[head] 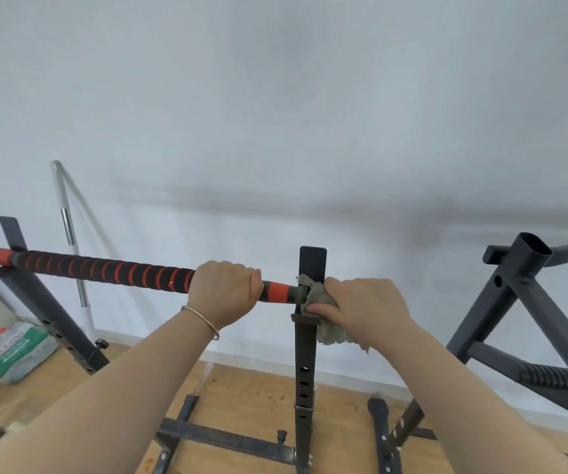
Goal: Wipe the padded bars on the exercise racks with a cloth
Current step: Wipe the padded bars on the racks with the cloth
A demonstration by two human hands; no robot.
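Observation:
A padded bar (104, 270), black with orange spiral stripes and orange ends, lies across two black rack uprights. My left hand (224, 292) grips the bar near its right end, fingers curled over the top. My right hand (361, 311) holds a grey-green cloth (323, 306) wrapped around the bar's right end, just where it meets the right upright (304, 371). Part of the cloth hangs below my hand. The bar's tip under the cloth is hidden.
The left upright (46, 302) carries the bar's other end. A second black rack (528, 302) with a ribbed padded bar (563, 379) stands at the right. A white pole (70, 234) leans on the wall. A plastic-wrapped package (15, 350) lies on the wooden floor at left.

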